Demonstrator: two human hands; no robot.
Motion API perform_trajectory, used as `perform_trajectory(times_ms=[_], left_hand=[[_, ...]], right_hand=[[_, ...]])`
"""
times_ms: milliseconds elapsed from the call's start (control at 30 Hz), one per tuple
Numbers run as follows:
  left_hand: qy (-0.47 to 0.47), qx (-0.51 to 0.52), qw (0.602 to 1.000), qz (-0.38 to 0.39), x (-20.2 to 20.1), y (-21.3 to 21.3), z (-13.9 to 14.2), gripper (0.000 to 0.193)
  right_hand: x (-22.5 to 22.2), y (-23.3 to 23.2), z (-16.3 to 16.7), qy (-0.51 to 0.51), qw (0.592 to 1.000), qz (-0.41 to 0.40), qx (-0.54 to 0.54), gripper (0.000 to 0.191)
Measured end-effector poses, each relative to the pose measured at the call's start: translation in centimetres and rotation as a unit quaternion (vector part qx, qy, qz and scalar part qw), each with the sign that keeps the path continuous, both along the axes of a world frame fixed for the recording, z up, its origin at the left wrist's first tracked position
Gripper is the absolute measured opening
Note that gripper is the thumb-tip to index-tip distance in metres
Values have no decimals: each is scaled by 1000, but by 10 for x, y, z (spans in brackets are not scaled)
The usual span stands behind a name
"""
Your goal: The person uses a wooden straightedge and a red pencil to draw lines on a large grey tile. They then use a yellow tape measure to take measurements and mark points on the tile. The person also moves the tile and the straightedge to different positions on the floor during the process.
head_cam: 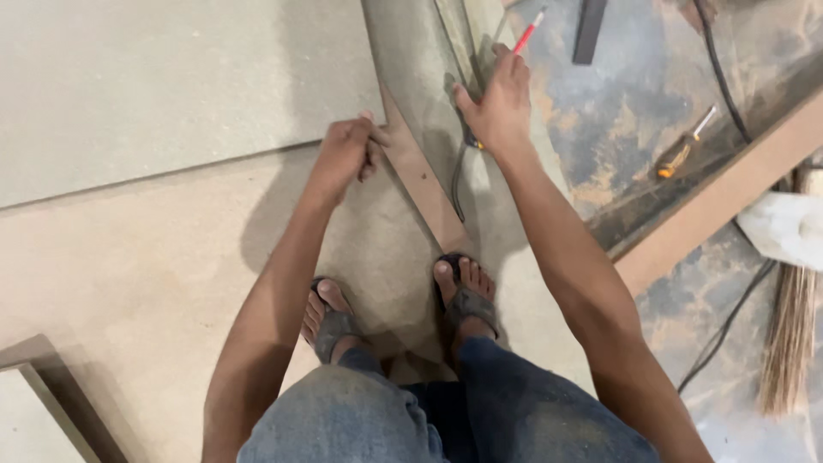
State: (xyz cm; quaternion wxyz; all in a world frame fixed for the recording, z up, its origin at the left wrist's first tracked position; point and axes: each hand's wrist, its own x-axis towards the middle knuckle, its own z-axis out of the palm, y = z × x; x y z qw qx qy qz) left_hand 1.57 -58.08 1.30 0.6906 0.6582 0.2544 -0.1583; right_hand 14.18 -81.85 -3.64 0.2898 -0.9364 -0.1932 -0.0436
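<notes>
Your left hand point(347, 154) is curled onto the edge of the narrow board strip point(420, 180), whose long axis runs from 11 o'clock down to 5 o'clock toward your feet. Your right hand point(497, 107), at 1 o'clock of the left, grips a red pencil point(529, 31) and presses the panel; what lies under its palm is hidden.

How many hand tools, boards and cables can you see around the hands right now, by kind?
Pencils: 1, the red pencil in the right hand
Screwdrivers: 1, the orange-handled screwdriver on the floor
Large boards: 2, the grey sheet gripped at its corner by the left hand, and the tan board beneath it
Narrow strips: 1, the brown strip
Cables: 1, the black cable
Brooms: 1, the broom
Total: 7
</notes>
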Motion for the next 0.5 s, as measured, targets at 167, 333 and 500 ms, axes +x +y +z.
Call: perform_trajectory(times_ms=[167,333,500], left_hand=[[-39,36,997,-53,-13,-3,-15,28],[-198,218,949,-113,-25,-8,-32,27],[-182,247,941,-143,-25,-13,-23,34]], right_hand=[[44,42,-3,14,996,-20,-84,66],[71,47,5,89,988,-45,-119,51],[73,23,14,66,995,-5,-76,50]])
